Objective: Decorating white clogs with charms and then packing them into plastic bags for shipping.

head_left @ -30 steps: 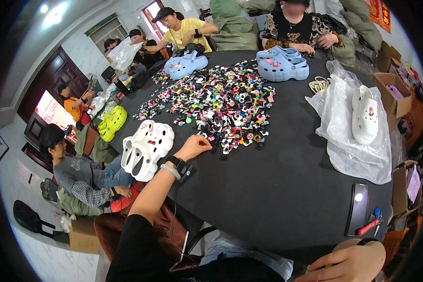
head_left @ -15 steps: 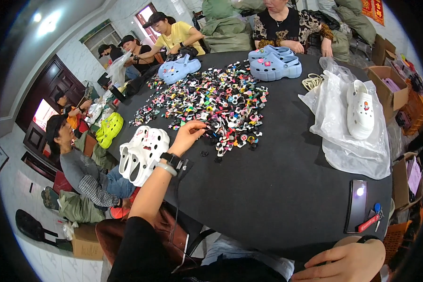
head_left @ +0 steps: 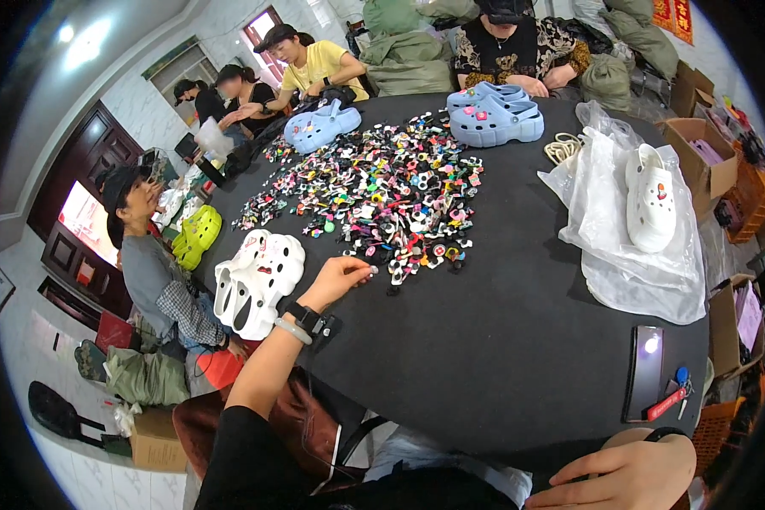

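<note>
Table [head_left: 518,340]: black all over. Pair of clogs [head_left: 259,280] just left of the left hand's grip [head_left: 340,279]: white, dark holes. Heap of charms [head_left: 382,191] beyond the grip: mixed pink, black, white, yellow, blue, green. Far clogs [head_left: 495,119] beyond the heap: pale blue, a few pink and dark spots. Second far pair [head_left: 319,127]: pale blue. Clog [head_left: 650,200] well right of the grip: white, on a clear plastic bag [head_left: 620,263]. Clogs [head_left: 195,236] at the table's left edge: yellow-green. Phone [head_left: 644,372] near the right hand [head_left: 629,472]: black. Wrist band [head_left: 294,331] below the grip: pale; watch [head_left: 308,316] black.
</note>
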A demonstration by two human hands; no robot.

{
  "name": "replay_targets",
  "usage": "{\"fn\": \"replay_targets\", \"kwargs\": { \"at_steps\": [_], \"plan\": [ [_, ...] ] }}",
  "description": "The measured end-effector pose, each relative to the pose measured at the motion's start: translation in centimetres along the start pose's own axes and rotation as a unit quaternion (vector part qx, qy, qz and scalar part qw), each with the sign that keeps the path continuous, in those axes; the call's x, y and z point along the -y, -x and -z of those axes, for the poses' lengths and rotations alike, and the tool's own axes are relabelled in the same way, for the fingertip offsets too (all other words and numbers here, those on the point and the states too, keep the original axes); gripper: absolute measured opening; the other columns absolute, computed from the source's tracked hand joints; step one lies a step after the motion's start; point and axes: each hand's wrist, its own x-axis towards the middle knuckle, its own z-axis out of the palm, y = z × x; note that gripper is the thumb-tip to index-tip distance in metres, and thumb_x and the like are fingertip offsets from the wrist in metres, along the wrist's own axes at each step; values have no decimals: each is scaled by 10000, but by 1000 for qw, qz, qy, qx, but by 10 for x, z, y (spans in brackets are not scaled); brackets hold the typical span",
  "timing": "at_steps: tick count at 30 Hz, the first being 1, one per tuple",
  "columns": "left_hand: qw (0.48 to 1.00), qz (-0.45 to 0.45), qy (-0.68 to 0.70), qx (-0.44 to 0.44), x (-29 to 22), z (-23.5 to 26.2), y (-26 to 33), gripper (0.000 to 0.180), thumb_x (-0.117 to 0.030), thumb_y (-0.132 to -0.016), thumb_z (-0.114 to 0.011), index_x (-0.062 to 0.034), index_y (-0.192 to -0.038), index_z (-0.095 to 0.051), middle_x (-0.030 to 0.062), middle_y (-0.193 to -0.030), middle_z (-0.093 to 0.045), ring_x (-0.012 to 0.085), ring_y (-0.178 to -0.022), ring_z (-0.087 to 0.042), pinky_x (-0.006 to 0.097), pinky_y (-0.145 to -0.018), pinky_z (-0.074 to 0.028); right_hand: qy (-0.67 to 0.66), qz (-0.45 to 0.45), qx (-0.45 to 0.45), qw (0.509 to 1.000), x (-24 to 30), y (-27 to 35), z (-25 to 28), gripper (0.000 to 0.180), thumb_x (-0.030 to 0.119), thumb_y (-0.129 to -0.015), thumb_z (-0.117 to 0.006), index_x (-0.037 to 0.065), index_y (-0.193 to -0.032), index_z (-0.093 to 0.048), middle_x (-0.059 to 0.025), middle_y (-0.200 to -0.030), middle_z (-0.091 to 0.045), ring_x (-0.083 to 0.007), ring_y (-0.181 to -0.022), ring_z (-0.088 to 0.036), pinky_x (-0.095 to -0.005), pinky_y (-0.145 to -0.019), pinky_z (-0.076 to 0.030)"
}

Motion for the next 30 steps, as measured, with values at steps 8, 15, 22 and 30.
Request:
{"fn": "replay_targets", "kwargs": {
  "at_steps": [8,15,22,30],
  "plan": [
    [961,38,272,35,-59,-17,24,181,-80,-900,-638,28,-1044,-650,86,-910,-678,133,-781,-638,250,-688,-520,-8,-9,-3,1000,0,0,2,282,131,-774,-582,55,-1034,-661,-80,-892,-654,-190,-822,-638,-297,-790,-483],
    [938,48,342,38,-66,-19,27,242,-64,-888,-643,32,-1109,-615,96,-970,-676,133,-799,-642,247,-693,-524,-5,0,-10,1000,-4,5,1,280,128,-775,-583,60,-1035,-661,-76,-894,-651,-186,-826,-636,-294,-790,-481],
    [966,-30,251,46,-78,-46,0,278,-88,-880,-661,1,-1138,-612,60,-944,-684,106,-790,-636,221,-655,-492,24,-33,-8,999,15,3,1,280,134,-775,-591,65,-1038,-661,-74,-900,-651,-183,-828,-633,-293,-790,-481],
    [969,106,138,176,-44,-40,-14,271,-85,-872,-662,19,-1113,-591,75,-946,-658,152,-859,-659,283,-746,-561,23,-12,-10,1000,0,2,-1,285,155,-780,-619,62,-1046,-659,-76,-916,-656,-191,-848,-634,-309,-799,-483]
  ]
}}
